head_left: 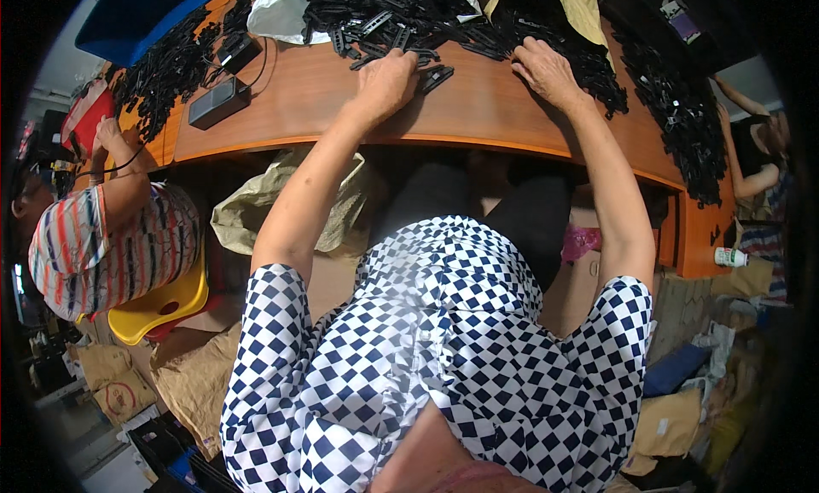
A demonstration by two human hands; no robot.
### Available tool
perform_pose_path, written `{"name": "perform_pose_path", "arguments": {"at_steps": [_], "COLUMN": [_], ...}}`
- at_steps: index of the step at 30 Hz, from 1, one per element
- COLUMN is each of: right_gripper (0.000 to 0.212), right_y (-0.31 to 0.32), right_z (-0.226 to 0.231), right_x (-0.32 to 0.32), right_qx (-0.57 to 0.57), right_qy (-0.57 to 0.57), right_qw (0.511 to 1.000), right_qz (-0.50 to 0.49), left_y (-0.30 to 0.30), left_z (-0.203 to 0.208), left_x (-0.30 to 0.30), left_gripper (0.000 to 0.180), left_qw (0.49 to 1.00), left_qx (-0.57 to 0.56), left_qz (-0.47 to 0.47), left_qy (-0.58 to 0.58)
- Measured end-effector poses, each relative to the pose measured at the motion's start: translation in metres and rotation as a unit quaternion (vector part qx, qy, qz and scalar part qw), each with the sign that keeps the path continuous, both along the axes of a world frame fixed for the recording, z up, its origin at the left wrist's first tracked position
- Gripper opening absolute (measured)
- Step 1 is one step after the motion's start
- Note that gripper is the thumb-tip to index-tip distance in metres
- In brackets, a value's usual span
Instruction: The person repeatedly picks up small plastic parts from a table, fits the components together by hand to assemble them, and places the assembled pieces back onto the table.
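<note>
A large heap of narrow black plastic pieces (375, 11), clip-like in shape, lies at the far side of the wooden table. My left hand (388, 82) is at the heap's near edge, its fingers curled down and closed at a black plastic piece (422, 56). Another black piece (437, 78) sticks out just right of that hand. To the right, my right hand (546, 73) bends its fingers down beside a second heap of black pieces (597, 84). What its fingertips hold, if anything, is hidden.
Left on the wooden table (299, 92) stand a black box-shaped adapter (219, 102) and its cable. More black pieces (158, 84) lie beyond, below a blue bin (141, 20). A person (119, 237) sits left; another (759, 152) works right. A woven sack (281, 207) hangs under the edge.
</note>
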State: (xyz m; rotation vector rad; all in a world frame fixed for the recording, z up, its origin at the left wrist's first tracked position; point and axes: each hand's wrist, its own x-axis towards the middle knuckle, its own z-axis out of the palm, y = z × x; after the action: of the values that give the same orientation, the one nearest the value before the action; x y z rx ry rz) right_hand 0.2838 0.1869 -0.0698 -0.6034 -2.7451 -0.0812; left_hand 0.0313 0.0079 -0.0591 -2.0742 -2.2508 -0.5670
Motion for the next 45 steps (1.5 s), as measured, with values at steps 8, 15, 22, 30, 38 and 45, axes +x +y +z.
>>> {"name": "perform_pose_path", "arguments": {"at_steps": [8, 15, 22, 30, 38, 45], "right_gripper": [0.029, 0.043, 0.021, 0.02, 0.015, 0.008], "right_y": [-0.033, -0.124, -0.159, -0.177, -0.185, -0.194], "right_z": [-0.003, 0.026, 0.043, 0.05, 0.041, 0.043], "right_x": [-0.032, -0.043, -0.028, -0.025, -0.031, -0.045], "right_qx": [-0.641, -0.65, -0.542, -0.206, -0.205, -0.269], "right_qy": [0.467, 0.373, 0.303, 0.253, 0.346, 0.449], "right_qw": [0.605, 0.658, 0.782, 0.94, 0.913, 0.852], "right_qz": [-0.061, 0.07, 0.049, 0.099, 0.067, -0.002], "left_y": [-0.016, -0.051, -0.068, -0.07, -0.07, -0.073], "left_z": [0.003, 0.015, 0.014, 0.025, 0.035, 0.024], "left_x": [-0.006, 0.019, 0.032, 0.047, 0.051, 0.08], "left_gripper": [0.018, 0.019, 0.017, 0.016, 0.021, 0.022], "left_qw": [0.73, 0.496, 0.478, 0.605, 0.662, 0.725], "left_qx": [-0.058, -0.077, -0.089, -0.085, -0.091, 0.111], "left_qz": [0.024, -0.023, -0.02, -0.034, -0.02, -0.044], "left_qy": [-0.681, -0.865, -0.873, -0.791, -0.744, -0.678]}}
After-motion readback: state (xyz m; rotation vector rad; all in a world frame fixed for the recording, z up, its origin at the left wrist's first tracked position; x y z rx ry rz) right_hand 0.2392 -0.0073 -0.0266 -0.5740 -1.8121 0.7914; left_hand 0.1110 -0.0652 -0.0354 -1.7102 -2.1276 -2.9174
